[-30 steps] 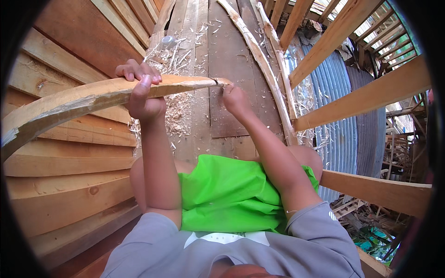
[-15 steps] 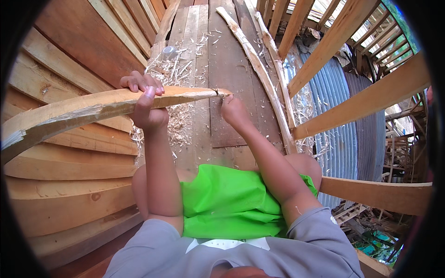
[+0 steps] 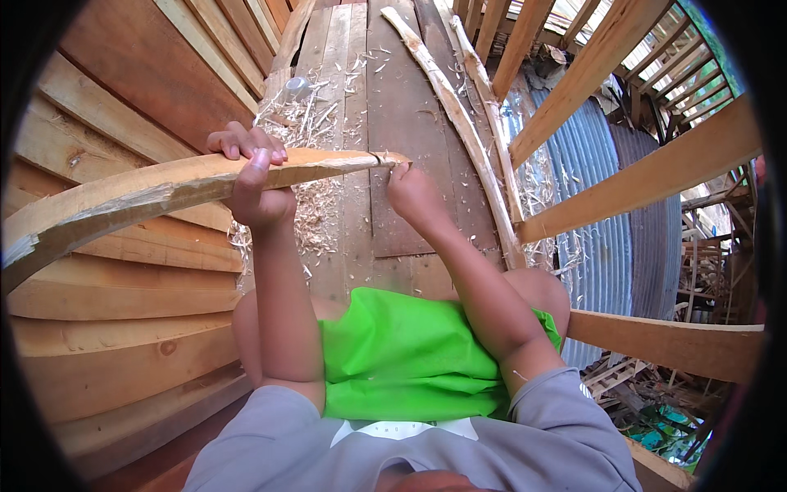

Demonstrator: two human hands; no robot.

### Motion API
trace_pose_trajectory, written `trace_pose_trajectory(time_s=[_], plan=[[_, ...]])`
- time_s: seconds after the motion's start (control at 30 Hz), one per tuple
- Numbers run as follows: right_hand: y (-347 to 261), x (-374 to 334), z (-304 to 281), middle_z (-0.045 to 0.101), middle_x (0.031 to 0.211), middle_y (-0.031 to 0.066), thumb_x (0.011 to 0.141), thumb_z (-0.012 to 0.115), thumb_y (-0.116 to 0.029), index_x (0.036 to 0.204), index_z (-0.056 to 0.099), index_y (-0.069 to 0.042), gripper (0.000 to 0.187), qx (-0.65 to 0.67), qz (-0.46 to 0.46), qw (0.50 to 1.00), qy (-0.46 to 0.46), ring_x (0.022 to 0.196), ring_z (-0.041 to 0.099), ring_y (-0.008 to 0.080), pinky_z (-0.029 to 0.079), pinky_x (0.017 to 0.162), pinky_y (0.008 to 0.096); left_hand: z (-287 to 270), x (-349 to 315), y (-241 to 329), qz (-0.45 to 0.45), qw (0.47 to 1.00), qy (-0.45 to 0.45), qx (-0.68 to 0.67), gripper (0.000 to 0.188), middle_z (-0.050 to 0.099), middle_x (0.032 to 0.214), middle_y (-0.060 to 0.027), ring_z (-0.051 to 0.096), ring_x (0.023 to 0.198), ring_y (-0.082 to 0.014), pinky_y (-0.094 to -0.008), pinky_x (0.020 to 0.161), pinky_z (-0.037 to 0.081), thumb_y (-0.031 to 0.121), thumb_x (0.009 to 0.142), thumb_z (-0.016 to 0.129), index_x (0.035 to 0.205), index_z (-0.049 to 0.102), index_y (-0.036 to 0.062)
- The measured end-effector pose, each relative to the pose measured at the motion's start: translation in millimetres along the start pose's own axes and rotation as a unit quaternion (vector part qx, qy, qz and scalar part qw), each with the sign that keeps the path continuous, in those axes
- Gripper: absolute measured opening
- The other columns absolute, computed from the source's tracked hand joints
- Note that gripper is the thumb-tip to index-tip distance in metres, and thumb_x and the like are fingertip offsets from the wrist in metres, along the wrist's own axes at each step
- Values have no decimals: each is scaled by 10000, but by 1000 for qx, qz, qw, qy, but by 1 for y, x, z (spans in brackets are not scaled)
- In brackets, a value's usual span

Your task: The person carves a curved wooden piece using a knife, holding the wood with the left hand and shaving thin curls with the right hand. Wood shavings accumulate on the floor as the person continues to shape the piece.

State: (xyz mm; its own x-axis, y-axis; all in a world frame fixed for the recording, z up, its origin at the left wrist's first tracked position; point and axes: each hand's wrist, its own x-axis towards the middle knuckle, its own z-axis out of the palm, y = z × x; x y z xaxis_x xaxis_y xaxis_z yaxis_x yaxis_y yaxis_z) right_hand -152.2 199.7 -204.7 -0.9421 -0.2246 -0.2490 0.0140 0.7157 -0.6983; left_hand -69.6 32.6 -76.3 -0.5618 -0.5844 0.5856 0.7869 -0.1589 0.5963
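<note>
A long, curved wooden stave (image 3: 123, 187) with rough-carved sides reaches from the left edge to a narrow tip near the middle. My left hand (image 3: 256, 176) is wrapped round it, with the thumb along the near face and the fingers over the top. Close to the tip, a thin dark band (image 3: 377, 158), perhaps a cord, crosses the wood. My right hand (image 3: 416, 195) is closed, its fingertips pressed against the stave's tip; what they pinch is hidden. Bright green cloth (image 3: 410, 348) covers my lap below the stave.
Wood shavings (image 3: 316, 217) lie scattered over the plank floor (image 3: 410, 98), with a clear cup (image 3: 297, 87) among them. Two long peeled poles (image 3: 459, 115) lie to the right. Stacked boards (image 3: 123, 283) line the left side; a wooden railing (image 3: 639, 176) stands at the right, with corrugated metal sheets (image 3: 594, 246) beyond.
Both hands keep their places on the stave, with only a slight shift leftward. The dark band near the tip sits a little further left and looks slightly changed in slant.
</note>
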Motion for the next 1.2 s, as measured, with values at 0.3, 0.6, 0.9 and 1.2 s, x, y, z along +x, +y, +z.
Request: trace_pose_trajectory(time_s=[0.3, 0.6, 0.9, 1.2], plan=[[14, 3, 4, 641, 881, 345, 1008, 282, -342, 839, 676, 86, 606, 4, 22, 999, 42, 892, 619, 515, 466, 845, 571, 1, -1, -3, 1, 1000, -27, -13, 275, 412, 737, -16, 477, 628, -139, -289, 634, 427, 47, 690, 572, 879, 394, 139], [10, 3, 2, 663, 888, 317, 1013, 278, -345, 880, 683, 85, 605, -10, -10, 1000, 25, 909, 637, 486, 483, 867, 551, 4, 1, -2, -4, 1000, -22, -15, 270, 416, 750, -18, 482, 646, -139, -286, 647, 435, 41, 697, 573, 879, 399, 138], [-27, -29, -4, 636, 876, 356, 1018, 342, -360, 865, 663, 96, 578, -26, -89, 996, -5, 867, 622, 520, 484, 786, 562, -6, 1, 0, 10, 1000, 4, -22, 306, 410, 762, -29, 476, 620, -129, -273, 618, 469, 18, 679, 607, 880, 397, 113], [16, 2, 19, 643, 905, 346, 1023, 386, -352, 901, 646, 99, 535, -56, -32, 998, -16, 889, 622, 505, 478, 806, 544, -5, 3, 0, 12, 1000, -18, 9, 285, 408, 761, -28, 469, 621, -132, -297, 640, 436, 38, 696, 595, 877, 393, 123]])
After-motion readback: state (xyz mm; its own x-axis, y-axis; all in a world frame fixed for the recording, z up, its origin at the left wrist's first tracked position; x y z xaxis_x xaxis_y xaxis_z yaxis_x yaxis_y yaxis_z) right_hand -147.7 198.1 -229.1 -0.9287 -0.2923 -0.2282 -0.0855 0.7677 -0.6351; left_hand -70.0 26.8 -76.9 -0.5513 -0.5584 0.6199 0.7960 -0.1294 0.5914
